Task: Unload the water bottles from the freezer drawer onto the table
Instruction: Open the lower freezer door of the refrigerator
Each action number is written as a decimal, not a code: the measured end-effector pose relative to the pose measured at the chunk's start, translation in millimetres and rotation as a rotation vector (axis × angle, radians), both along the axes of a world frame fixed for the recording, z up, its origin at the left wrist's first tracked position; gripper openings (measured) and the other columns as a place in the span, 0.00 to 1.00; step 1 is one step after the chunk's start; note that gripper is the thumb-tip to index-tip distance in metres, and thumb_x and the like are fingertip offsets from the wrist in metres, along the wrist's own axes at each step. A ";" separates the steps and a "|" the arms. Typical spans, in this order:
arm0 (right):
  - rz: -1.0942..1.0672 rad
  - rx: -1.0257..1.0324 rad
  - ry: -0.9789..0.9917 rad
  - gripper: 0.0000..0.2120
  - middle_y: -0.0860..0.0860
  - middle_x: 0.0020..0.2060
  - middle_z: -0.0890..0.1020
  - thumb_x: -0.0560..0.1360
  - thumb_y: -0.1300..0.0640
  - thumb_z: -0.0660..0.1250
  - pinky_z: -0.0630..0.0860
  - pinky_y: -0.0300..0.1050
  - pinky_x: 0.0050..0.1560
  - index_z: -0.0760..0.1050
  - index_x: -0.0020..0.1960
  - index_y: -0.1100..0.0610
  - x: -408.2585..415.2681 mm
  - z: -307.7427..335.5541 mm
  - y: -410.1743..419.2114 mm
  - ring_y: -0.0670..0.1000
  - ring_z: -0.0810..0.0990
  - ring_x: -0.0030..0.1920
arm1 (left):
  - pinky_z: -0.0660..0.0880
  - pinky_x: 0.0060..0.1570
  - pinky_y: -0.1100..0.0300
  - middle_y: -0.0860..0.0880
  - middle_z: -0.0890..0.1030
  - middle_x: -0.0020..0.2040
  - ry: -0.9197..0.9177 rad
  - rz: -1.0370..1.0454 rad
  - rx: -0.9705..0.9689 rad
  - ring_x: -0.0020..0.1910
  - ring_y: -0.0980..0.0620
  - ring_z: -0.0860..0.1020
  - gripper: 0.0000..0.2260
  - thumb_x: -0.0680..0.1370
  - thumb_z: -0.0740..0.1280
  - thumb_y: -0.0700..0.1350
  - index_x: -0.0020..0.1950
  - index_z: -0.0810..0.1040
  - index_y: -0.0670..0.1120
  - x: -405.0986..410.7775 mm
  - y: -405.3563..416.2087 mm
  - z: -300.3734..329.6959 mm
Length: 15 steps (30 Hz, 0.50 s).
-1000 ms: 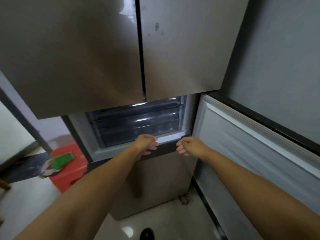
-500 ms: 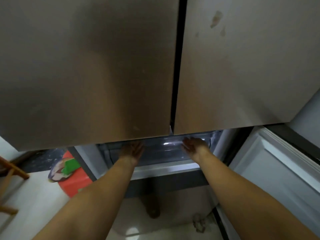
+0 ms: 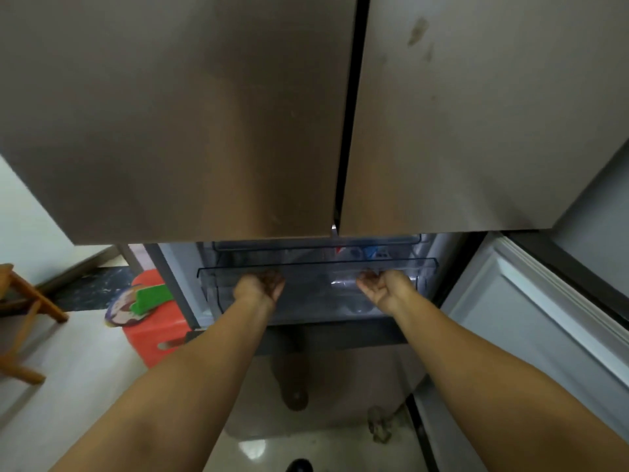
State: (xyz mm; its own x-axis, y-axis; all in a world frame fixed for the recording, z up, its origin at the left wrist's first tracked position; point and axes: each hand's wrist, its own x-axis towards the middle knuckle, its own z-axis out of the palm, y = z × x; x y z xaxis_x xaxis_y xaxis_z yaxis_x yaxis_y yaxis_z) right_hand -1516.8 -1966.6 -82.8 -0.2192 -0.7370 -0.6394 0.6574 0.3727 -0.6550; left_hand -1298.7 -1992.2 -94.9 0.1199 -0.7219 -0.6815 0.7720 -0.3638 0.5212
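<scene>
Head view is showing both hands working at the freezer drawer (image 3: 316,284), a clear, smoky plastic bin sitting partly out of the compartment beneath the two brushed-metal upper doors (image 3: 204,114). The left hand (image 3: 260,287) is hooking its curled fingers over the drawer's front lip; the right hand (image 3: 386,288) is doing the same toward the right end, palm turned partly up, so each grip is closing on the rim and nothing else. Water bottles (image 3: 354,287) are lying inside at the right, glinting through the translucent wall, with a blue label or cap (image 3: 369,252) showing further back; their number is hard to tell.

Pulling evenly with both hands looks wise, since a thin plastic bin of this kind is likely to rack and jam if one side is leading. The bottles, probably frosted and slick, may be rolling as it slides. No desk is appearing in frame. The lower door (image 3: 531,321), white and ribbed inside, is standing open at the right.
</scene>
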 end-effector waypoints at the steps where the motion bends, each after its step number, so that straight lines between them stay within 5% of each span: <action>1: 0.013 -0.003 0.009 0.14 0.61 0.44 0.76 0.81 0.68 0.51 0.75 0.55 0.57 0.68 0.65 0.67 1.8 2.6 9.9 0.58 0.79 0.56 | 0.68 0.68 0.49 0.39 0.76 0.47 -0.004 0.023 0.012 0.45 0.45 0.76 0.16 0.83 0.48 0.38 0.65 0.70 0.37 0.2 9.9 2.5; 3: 0.040 0.005 0.024 0.12 0.62 0.49 0.77 0.80 0.71 0.54 0.76 0.52 0.54 0.71 0.60 0.68 3.9 4.3 29.7 0.59 0.78 0.58 | 0.71 0.63 0.51 0.42 0.75 0.45 -0.038 0.050 0.027 0.41 0.48 0.75 0.15 0.83 0.49 0.39 0.65 0.69 0.37 0.6 26.6 3.1; 5: 0.048 -0.006 0.029 0.10 0.63 0.52 0.76 0.79 0.72 0.54 0.76 0.50 0.51 0.72 0.56 0.67 4.2 0.5 49.8 0.57 0.80 0.51 | 0.72 0.61 0.53 0.43 0.76 0.44 -0.079 0.032 0.017 0.37 0.51 0.75 0.12 0.83 0.50 0.39 0.54 0.72 0.38 1.2 47.8 -0.4; 12: 0.051 -0.004 0.067 0.09 0.60 0.40 0.76 0.78 0.73 0.52 0.78 0.52 0.52 0.70 0.49 0.65 2.2 -13.2 113.0 0.54 0.78 0.41 | 0.74 0.57 0.51 0.44 0.74 0.36 -0.095 0.024 0.047 0.33 0.52 0.74 0.11 0.82 0.50 0.37 0.42 0.68 0.40 2.7 119.7 -6.3; 15: 0.040 0.028 0.062 0.09 0.60 0.40 0.76 0.78 0.72 0.53 0.79 0.49 0.41 0.71 0.49 0.64 -1.4 -22.0 140.8 0.53 0.79 0.41 | 0.75 0.54 0.53 0.45 0.73 0.35 -0.085 0.018 0.072 0.32 0.52 0.74 0.11 0.82 0.51 0.37 0.41 0.68 0.40 1.0 153.1 -9.0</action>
State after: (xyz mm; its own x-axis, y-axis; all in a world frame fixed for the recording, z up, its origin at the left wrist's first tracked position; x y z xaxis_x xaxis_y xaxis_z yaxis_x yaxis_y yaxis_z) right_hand -1518.3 -1825.9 -104.7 -0.2299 -0.7276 -0.6463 0.6001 0.4168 -0.6828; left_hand -1297.7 -1839.1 -103.9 0.1914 -0.6689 -0.7183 0.7330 -0.3893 0.5578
